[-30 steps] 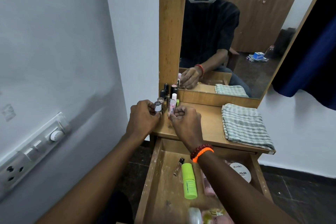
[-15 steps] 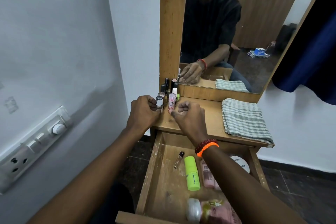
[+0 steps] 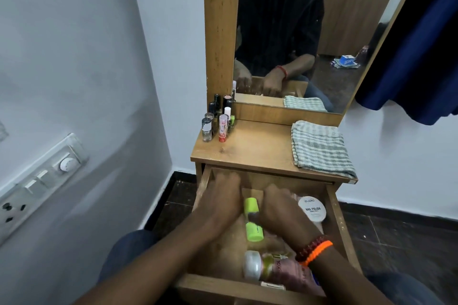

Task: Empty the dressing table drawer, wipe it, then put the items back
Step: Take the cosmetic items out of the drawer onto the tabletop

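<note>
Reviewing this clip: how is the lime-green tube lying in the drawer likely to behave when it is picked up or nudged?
The lime-green tube looks round and lies on its side on the drawer floor, so a nudge would probably roll it. Its smooth plastic may be a little slippery. It seems small and rigid, likely light; the right hand is at it, thumb across its middle.

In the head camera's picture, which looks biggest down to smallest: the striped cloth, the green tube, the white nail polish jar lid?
1. Striped cloth, by far the largest.
2 and 3. Green tube and nail polish jar lid look about alike; the right hand covers part of the tube, so ranking them is unsure.
</note>
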Demonstrator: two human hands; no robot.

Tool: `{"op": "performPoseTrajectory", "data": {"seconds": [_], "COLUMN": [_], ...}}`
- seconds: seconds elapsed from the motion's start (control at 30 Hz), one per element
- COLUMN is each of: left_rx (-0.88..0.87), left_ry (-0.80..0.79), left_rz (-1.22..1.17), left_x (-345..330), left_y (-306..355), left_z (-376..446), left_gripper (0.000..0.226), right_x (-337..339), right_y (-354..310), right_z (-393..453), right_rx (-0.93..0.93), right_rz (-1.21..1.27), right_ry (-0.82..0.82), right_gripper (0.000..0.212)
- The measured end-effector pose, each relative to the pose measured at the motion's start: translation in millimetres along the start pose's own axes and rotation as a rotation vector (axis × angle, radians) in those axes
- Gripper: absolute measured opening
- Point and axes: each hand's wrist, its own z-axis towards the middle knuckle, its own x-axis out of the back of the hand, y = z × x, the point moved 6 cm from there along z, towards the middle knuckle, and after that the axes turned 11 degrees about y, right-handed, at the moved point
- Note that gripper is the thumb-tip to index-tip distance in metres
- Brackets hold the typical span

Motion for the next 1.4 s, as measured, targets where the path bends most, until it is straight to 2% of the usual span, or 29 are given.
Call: {"op": "performPoseTrajectory", "data": {"seconds": [0.1,0.2,0.37,0.5,0.63,0.8,0.9,1.13,1.4], "left_rx": [0.000,0.031,0.071,0.077,0.044,0.107,0.158,0.217,0.177], "left_ry": [-0.123,-0.137,-0.170,-0.101,0.033,0.243,0.332,0.323,0.300], "left_rz": [0.127,0.205,0.258,0.124,0.001,-0.216,-0.309,-0.325,-0.362], "left_x": [-28,-39,-38,-20,25,93,104,87,83], "left_y": [-1,-9,-13,-16,-22,-39,-56,-84,-90], "left_z": [0,9,11,0,-2,27,47,63,73], "left_gripper": [0.007,0.014,0.020,0.009,0.009,0.016,0.018,0.015,0.014], "right_x": [-19,-27,-23,-7,12,52,59,48,33], "right_y": [-3,-7,-6,-3,-7,-48,-70,-86,-91], "right_z": [-5,-4,-3,-7,-5,6,25,66,73], "right_rx": [-0.006,-0.024,-0.086,-0.062,-0.026,0.115,0.151,0.143,0.140], "right_rz": [0.033,0.046,0.107,0.198,0.277,0.483,0.535,0.521,0.523], "right_ry": [-0.028,-0.043,-0.088,-0.043,0.080,0.290,0.388,0.474,0.477], "right_gripper": [0.041,0.047,0.044,0.040,0.040,0.033,0.027,0.024,0.027]}}
